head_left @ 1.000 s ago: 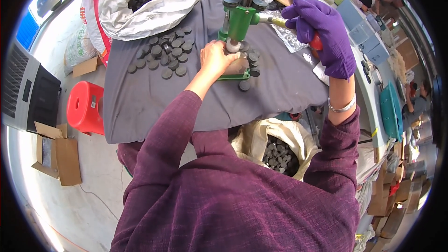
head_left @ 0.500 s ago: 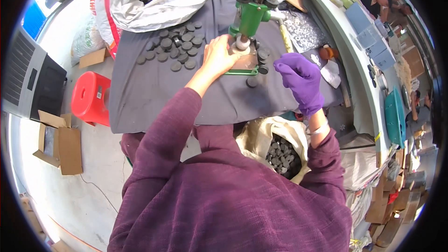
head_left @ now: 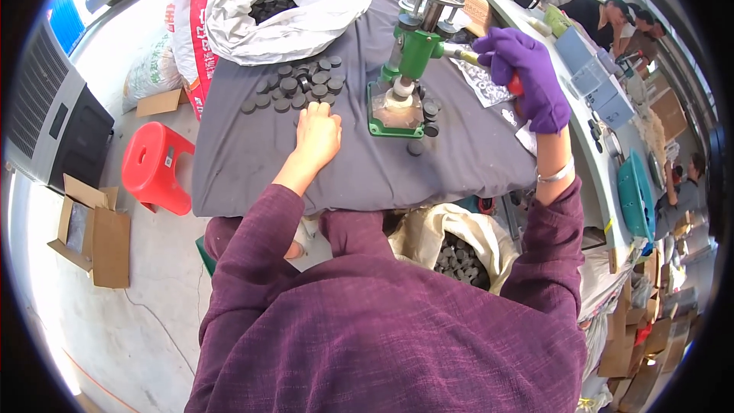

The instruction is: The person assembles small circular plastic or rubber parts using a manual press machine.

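My bare left hand (head_left: 318, 136) rests at the near edge of a pile of black round discs (head_left: 288, 86) on the grey cloth. Its fingers curl down; whatever they hold, if anything, is hidden. To the right stands a green hand press (head_left: 414, 53) with a pale rounded tip over its base plate (head_left: 397, 116). My right hand (head_left: 527, 80), in a purple glove, is closed round the outer end of the press lever (head_left: 457, 53). Several more discs (head_left: 431, 110) lie along the right side of the base.
A white sack (head_left: 321, 23) with black discs inside stands at the table's far left. Below the near edge, an open sack (head_left: 459, 264) holds more discs. A red stool (head_left: 157, 167) is at left. Several people work beyond the long bench (head_left: 589, 153) at right.
My left hand has left the press base and moved left to the disc pile. My right hand has risen to the lever, which has swung up from pointing toward me to pointing right.
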`<state>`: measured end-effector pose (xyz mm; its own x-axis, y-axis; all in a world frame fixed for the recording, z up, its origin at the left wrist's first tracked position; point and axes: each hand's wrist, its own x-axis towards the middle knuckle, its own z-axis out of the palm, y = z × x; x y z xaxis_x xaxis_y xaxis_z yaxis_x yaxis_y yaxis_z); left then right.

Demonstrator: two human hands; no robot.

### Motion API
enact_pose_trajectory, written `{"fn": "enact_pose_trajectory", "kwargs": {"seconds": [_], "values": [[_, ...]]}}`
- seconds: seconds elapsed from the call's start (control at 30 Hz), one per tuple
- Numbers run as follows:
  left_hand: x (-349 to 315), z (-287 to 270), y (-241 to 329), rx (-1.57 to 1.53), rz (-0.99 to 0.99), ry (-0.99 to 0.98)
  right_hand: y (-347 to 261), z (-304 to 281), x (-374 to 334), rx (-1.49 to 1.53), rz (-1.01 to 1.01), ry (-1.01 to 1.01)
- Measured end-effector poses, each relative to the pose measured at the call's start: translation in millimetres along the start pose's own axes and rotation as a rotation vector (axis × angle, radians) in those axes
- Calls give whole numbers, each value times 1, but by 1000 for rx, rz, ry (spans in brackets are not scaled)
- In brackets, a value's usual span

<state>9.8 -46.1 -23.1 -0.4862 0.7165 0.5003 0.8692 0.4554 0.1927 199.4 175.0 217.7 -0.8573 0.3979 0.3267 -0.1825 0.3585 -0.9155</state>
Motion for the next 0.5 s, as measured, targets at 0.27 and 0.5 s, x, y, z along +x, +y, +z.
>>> {"fn": "enact_pose_trajectory", "kwargs": {"seconds": [0.27, 0.5], "values": [[3, 1, 4, 99, -211, 3, -9, -12, 22, 5, 25, -56], [11, 9, 6, -283, -92, -7, -8, -12, 24, 41, 5, -46]]}}
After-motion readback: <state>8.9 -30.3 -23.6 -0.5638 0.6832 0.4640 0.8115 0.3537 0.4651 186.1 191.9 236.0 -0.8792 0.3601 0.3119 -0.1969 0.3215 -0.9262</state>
